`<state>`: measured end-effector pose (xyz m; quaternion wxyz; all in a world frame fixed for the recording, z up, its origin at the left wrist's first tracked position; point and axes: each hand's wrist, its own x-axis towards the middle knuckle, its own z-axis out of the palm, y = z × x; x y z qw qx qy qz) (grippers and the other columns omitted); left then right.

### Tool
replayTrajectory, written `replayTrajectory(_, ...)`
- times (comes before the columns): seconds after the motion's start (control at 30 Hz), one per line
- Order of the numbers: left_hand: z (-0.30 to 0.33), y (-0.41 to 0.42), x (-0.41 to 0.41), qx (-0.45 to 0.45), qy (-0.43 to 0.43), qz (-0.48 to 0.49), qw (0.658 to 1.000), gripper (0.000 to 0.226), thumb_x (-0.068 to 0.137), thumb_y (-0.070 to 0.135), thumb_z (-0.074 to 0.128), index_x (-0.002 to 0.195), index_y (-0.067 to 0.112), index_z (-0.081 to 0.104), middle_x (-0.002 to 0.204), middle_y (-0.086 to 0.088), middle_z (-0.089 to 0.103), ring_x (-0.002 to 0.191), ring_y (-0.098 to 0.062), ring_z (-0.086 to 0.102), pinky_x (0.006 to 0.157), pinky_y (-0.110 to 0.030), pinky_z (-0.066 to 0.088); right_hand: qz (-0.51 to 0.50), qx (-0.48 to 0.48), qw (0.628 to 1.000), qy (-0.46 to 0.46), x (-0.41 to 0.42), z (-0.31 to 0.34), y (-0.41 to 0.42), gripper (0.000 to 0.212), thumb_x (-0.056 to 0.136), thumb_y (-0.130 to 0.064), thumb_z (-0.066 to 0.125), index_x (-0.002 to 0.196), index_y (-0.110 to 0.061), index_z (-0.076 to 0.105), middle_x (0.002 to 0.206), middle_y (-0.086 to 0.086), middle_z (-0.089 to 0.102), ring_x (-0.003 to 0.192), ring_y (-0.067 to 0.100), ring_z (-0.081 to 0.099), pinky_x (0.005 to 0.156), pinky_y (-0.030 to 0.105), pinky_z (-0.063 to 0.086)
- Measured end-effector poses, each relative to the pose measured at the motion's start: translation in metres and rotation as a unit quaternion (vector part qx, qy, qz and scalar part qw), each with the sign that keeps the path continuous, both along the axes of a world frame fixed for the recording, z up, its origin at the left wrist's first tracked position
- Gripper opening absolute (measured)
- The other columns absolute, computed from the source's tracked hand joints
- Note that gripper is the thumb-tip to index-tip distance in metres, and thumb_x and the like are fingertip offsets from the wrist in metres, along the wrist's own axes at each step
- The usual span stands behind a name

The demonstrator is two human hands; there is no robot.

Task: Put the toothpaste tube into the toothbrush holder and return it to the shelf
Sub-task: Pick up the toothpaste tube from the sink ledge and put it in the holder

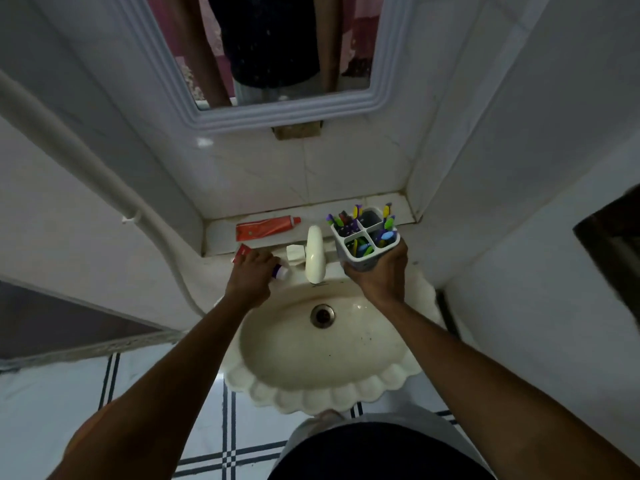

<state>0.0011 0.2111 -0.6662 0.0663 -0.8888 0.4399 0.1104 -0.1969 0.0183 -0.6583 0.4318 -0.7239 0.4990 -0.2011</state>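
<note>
Both hands busy over the sink: tube picked up on the left, holder held on the right.

Left hand (250,273) was curled around a toothpaste tube (281,271) at the sink's (311,386) back rim, just below the shelf (221,233); red tail stuck out one side of the fist, white cap end the other. Right hand (379,271) was wrapped round the lower body of the four-compartment toothbrush holder (367,225), kept upright off the shelf beside the tap (314,258); three compartments held brushes, the back right one looked nearly free. A second orange tube (266,227) lay flat on the shelf, untouched. Tube judged light, soft, squashy, probably slick if wet: best gripped mid-body, not squeezed hard, dropped in end-first. Holder judged rigid plastic, light, top-heavy with brushes: hold low and level.
</note>
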Motion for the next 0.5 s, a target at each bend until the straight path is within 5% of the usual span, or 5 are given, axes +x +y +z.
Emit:
replayTrajectory(0.1,-0.004,-0.003,0.010,0.042,-0.052,-0.027,0.997,0.052,0.094,0.021,0.072,0.144,0.025,0.058,0.151,-0.003,0.052,0.143,-0.027,0.044,0.125,-0.048,0.027,-0.014,0.029,0.999,-0.012,-0.006,-0.011,0.006,0.134,0.064,-0.028,0.110,0.163,-0.002,0.024,0.164,0.019,0.042,0.155,0.038,0.042,0.121,0.049,0.049)
replayTrajectory(0.2,-0.009,0.006,0.016,-0.023,0.006,0.054,0.998,0.041,0.099,0.020,0.067,0.139,0.019,0.056,0.136,-0.008,0.060,0.128,-0.031,0.056,0.118,-0.052,0.039,-0.003,0.050,0.999,-0.008,-0.013,-0.015,0.006,0.143,0.058,-0.038,0.112,0.163,-0.004,0.021,0.164,0.015,0.039,0.157,0.034,0.041,0.121,0.050,0.050)
replayTrajectory(0.3,0.007,0.016,0.023,-0.192,0.118,0.178,0.958,0.035,0.109,0.036,0.057,0.136,0.015,0.047,0.105,-0.011,0.070,0.091,-0.039,0.071,0.082,-0.050,0.059,-0.001,0.065,0.997,-0.031,-0.016,-0.010,0.004,0.148,0.055,-0.053,0.109,0.164,-0.013,0.017,0.162,0.008,0.041,0.154,0.029,0.044,0.120,0.046,0.052)
replayTrajectory(0.5,0.104,-0.027,0.010,-0.358,0.202,0.175,0.895,0.046,0.096,0.072,0.062,0.129,0.041,0.052,0.092,0.008,0.072,0.051,-0.013,0.073,0.041,-0.025,0.053,0.028,0.058,0.996,-0.054,-0.026,-0.001,-0.007,0.135,0.058,-0.063,0.101,0.162,-0.031,0.020,0.155,-0.003,0.051,0.147,0.025,0.053,0.115,0.046,0.055)
